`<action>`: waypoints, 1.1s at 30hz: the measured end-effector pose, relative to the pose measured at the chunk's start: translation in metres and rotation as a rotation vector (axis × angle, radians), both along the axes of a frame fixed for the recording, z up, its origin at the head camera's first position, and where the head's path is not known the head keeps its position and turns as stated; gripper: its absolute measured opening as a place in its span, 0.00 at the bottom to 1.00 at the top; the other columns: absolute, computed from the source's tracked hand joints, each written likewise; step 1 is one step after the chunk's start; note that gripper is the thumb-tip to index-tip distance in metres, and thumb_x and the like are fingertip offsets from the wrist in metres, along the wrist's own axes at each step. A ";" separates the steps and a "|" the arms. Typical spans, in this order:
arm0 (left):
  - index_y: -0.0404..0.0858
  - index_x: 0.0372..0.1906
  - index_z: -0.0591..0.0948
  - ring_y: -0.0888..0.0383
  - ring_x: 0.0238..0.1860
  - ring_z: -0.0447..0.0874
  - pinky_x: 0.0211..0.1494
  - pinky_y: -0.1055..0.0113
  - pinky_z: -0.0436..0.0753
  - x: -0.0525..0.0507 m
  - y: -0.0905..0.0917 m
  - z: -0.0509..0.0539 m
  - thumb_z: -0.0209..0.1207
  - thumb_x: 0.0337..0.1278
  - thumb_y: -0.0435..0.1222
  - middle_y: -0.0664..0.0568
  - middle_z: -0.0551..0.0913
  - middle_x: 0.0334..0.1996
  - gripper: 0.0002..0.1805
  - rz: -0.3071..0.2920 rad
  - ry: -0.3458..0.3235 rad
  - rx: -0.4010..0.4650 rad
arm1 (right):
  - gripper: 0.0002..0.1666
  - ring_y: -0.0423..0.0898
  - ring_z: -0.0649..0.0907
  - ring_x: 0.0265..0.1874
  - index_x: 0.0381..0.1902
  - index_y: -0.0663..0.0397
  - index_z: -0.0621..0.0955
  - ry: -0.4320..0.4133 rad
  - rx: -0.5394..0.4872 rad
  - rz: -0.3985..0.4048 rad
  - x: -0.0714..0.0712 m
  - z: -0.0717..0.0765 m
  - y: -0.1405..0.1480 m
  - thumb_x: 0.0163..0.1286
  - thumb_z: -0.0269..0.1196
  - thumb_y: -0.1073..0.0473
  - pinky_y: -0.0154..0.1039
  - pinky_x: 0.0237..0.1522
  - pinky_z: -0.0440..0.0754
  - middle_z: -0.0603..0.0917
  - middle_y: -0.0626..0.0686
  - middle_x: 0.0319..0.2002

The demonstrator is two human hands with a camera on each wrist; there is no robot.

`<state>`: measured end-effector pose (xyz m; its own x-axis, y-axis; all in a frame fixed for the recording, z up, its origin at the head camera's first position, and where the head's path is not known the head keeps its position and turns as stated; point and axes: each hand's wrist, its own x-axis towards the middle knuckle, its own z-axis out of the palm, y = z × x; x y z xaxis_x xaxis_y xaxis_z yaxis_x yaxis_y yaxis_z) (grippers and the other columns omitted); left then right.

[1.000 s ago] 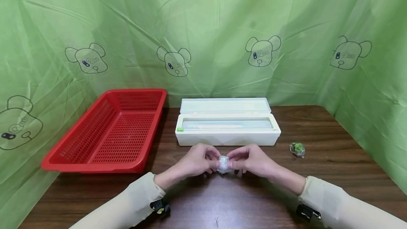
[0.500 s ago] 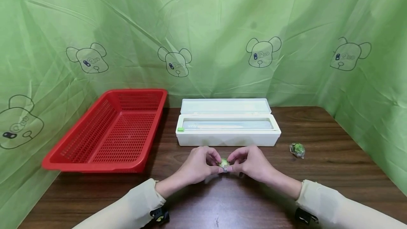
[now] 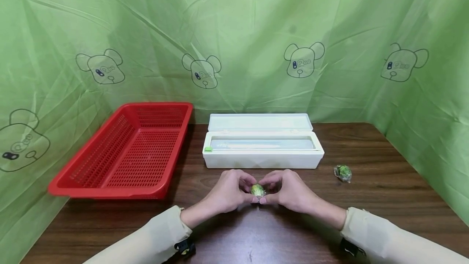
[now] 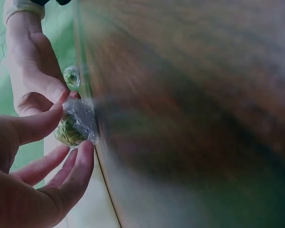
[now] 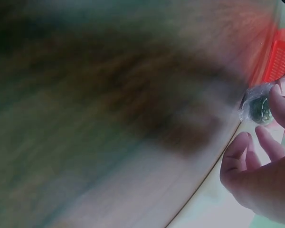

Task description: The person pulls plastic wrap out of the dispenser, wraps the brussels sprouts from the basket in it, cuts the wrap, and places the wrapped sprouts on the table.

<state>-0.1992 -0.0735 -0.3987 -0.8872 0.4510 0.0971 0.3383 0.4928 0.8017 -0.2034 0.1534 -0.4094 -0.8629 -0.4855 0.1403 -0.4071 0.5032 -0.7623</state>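
A small green ball that looks like a Brussels sprout (image 3: 258, 191), wrapped in clear plastic film, sits between my two hands at the middle of the table. My left hand (image 3: 231, 190) pinches it from the left with thumb and fingertips. From the other side my right hand (image 3: 291, 191) has its thumb and curled fingers about it, the two thumbs nearly meeting in front. In the left wrist view, crinkled film (image 4: 83, 116) covers the thumb side of the sprout. Off to the right lies a second wrapped sprout (image 3: 343, 173).
Behind the hands stands a long white cling film box (image 3: 262, 160), its lid raised and a green slider at its left end. A red perforated basket (image 3: 110, 192) is at the left of the dark wooden table (image 3: 253, 239). Green cloth (image 3: 253, 23) hangs around the back and sides.
The held sprout has turned from its film-bunched side to show its green leaves. Both thumbs have shifted toward the front and closer together. The second sprout has not moved.
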 end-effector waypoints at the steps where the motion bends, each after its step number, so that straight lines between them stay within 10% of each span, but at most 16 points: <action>1: 0.35 0.42 0.90 0.58 0.34 0.89 0.40 0.69 0.84 -0.001 0.000 0.000 0.82 0.44 0.30 0.53 0.89 0.34 0.17 -0.004 0.005 -0.004 | 0.21 0.44 0.85 0.34 0.46 0.49 0.92 -0.009 0.001 0.011 -0.001 0.000 0.000 0.54 0.84 0.54 0.37 0.37 0.83 0.90 0.41 0.40; 16: 0.38 0.40 0.92 0.58 0.33 0.88 0.37 0.70 0.83 -0.005 0.001 -0.002 0.83 0.41 0.29 0.55 0.88 0.33 0.17 -0.029 0.021 -0.064 | 0.20 0.39 0.81 0.27 0.43 0.45 0.93 -0.058 0.039 -0.011 -0.001 0.001 -0.005 0.50 0.86 0.56 0.34 0.27 0.79 0.85 0.40 0.25; 33: 0.37 0.47 0.89 0.54 0.39 0.87 0.44 0.66 0.84 0.002 -0.002 0.002 0.84 0.37 0.28 0.53 0.88 0.37 0.25 -0.026 -0.017 -0.063 | 0.26 0.44 0.83 0.29 0.48 0.50 0.92 -0.055 -0.002 -0.001 0.000 0.002 -0.004 0.49 0.86 0.56 0.35 0.31 0.81 0.87 0.43 0.32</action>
